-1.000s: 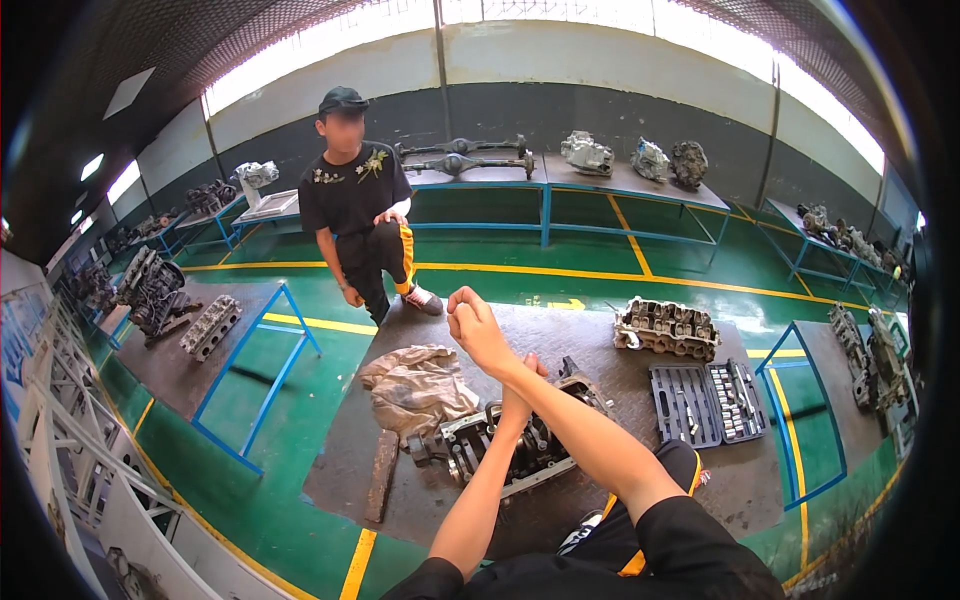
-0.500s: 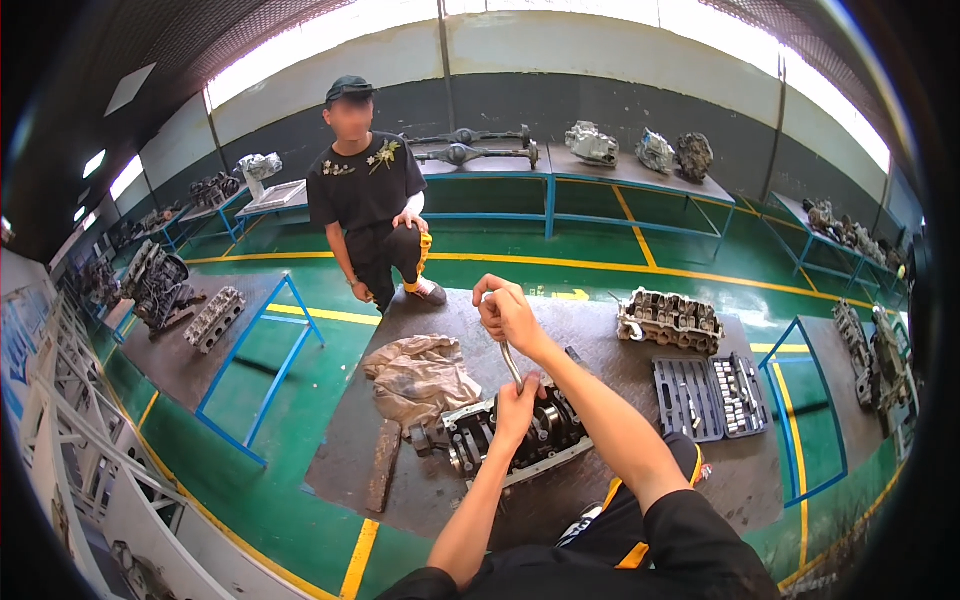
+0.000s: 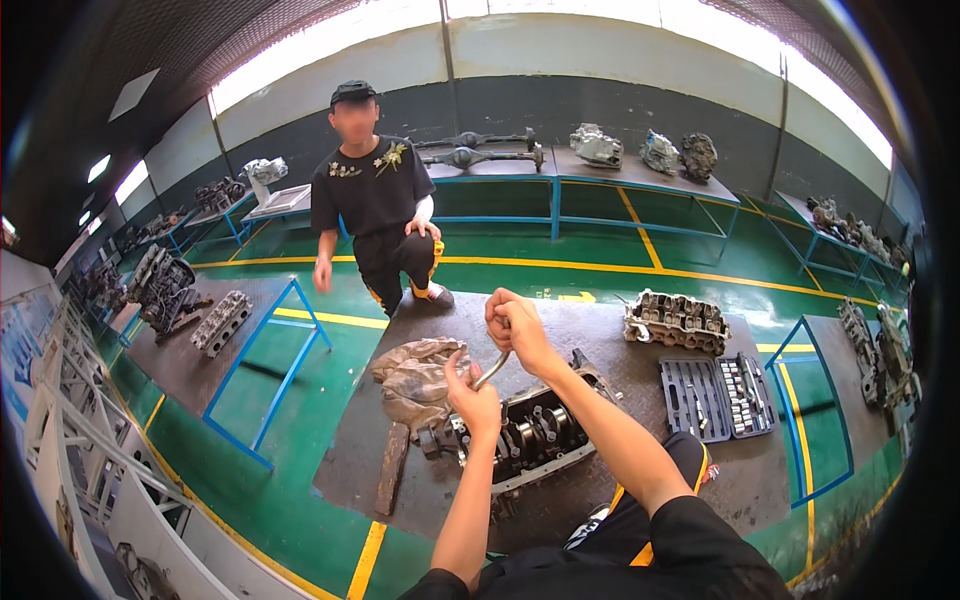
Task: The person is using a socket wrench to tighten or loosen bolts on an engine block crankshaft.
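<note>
A bent metal speed handle (image 3: 492,371) is held above the engine block (image 3: 545,475). My right hand (image 3: 516,330) is closed round its upper end. Lower and to the left, my left hand (image 3: 477,402) holds the other end, with its thumb sticking up; the very tip of the tool is hidden there. Beneath my hands, the block lies with its crankshaft (image 3: 535,432) and bearing caps showing. Against the block's left end, a brown crumpled cloth (image 3: 415,380) lies beyond a rusty flat bar (image 3: 390,470).
An open socket set case (image 3: 695,400) lies on the right of the metal-topped table (image 3: 345,470), near a cylinder head (image 3: 677,322). Across the table a person (image 3: 370,190) in black has one foot up on its edge. Other benches bear engine parts.
Both hands have lifted the speed handle off the crankshaft area, the left hand moving left and upward. The view has shifted slightly. The person across has lowered an arm away from the knee.
</note>
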A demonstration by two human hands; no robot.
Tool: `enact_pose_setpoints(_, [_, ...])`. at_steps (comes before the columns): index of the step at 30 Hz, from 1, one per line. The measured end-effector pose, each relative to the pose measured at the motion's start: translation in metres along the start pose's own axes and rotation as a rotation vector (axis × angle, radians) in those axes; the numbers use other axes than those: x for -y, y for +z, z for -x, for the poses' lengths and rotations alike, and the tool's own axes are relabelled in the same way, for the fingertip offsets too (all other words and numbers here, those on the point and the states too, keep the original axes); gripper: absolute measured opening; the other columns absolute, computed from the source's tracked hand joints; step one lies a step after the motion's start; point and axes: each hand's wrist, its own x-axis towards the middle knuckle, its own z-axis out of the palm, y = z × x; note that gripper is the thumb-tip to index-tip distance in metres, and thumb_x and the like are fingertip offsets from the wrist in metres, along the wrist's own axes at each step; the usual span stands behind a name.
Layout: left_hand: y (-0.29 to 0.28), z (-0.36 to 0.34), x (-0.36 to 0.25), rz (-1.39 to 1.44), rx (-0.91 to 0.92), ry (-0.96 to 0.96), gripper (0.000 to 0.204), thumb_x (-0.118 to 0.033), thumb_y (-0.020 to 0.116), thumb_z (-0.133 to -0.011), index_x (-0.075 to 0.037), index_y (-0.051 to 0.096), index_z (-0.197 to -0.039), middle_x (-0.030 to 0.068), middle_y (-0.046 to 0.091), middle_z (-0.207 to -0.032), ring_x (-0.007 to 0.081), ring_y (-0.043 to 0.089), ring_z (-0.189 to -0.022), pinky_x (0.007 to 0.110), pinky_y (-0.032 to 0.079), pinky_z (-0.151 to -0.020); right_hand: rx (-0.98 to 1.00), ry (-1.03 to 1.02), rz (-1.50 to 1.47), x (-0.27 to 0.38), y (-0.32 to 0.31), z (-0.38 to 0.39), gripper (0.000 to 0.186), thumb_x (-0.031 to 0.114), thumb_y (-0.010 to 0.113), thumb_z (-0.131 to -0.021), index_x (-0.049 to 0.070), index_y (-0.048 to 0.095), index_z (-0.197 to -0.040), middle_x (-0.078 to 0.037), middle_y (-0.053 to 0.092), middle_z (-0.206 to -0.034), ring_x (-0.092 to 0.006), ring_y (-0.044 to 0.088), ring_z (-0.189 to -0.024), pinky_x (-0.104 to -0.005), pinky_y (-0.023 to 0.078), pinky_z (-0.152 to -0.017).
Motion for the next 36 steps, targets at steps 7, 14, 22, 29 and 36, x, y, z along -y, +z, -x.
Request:
enact_pose_setpoints(7, [0.023, -0.038, 0.013, -0.237, -0.2, 0.308, 0.019, -0.011, 0.048, -0.094, 0.0, 0.06, -0.102, 0.0201, 0.067, -0.084, 0.0392, 0.065, -0.076, 0.045, 0.049, -0.067, -0.168, -0.08, 0.065, -0.007, 0.016, 0.02, 0.025, 0.023, 0.039, -0.097, 0.004, 0.051, -0.086, 0.006, 0.03, -0.056, -0.0046, 0.022, -0.047, -0.0242, 0.017, -0.043])
enact_pose_setpoints(14, [0.062, -0.071, 0.069, 0.156, 0.196, 0.249, 0.015, -0.018, 0.059, -0.087, -0.004, 0.058, -0.091, 0.0134, 0.06, -0.075, 0.0297, 0.06, -0.067, 0.037, 0.045, -0.061, -0.078, -0.038, 0.234, -0.016, 0.036, 0.012, 0.028, 0.029, 0.037, -0.103, 0.009, 0.048, -0.086, 0.002, 0.04, -0.07, -0.0054, 0.037, -0.062, -0.0235, 0.032, -0.054])
enact_pose_setpoints(22, [0.11, 0.038, 0.048, 0.152, 0.476, 0.143, 0.017, -0.018, 0.06, -0.086, -0.001, 0.059, -0.085, 0.0121, 0.063, -0.076, 0.0243, 0.06, -0.073, 0.038, 0.047, -0.067, -0.021, 0.003, 0.076, -0.025, -0.024, -0.021, 0.033, 0.035, 0.033, -0.1, 0.011, 0.037, -0.078, 0.002, 0.033, -0.057, -0.0059, 0.023, -0.047, -0.0235, 0.019, -0.04])
enact_pose_setpoints(29, [0.039, 0.049, 0.051, 0.033, 0.714, -0.257, 0.019, -0.013, 0.056, -0.093, 0.004, 0.061, -0.088, 0.0055, 0.061, -0.07, 0.0141, 0.055, -0.066, 0.034, 0.043, -0.061, 0.04, 0.045, 0.063, -0.021, -0.009, -0.012, 0.034, 0.033, 0.031, -0.099, 0.009, 0.038, -0.076, 0.003, 0.031, -0.056, -0.0058, 0.023, -0.046, -0.0241, 0.02, -0.041])
enact_pose_setpoints(36, [0.007, 0.045, 0.021, 0.282, 0.572, -0.264, 0.014, 0.002, 0.061, -0.088, 0.003, 0.068, -0.101, -0.0078, 0.052, -0.07, -0.0005, 0.039, -0.059, 0.019, 0.029, -0.053, 0.123, 0.079, 0.09, -0.016, -0.017, -0.016, 0.039, 0.034, 0.035, -0.099, 0.007, 0.037, -0.07, 0.001, 0.03, -0.053, -0.0076, 0.024, -0.045, -0.0254, 0.022, -0.041])
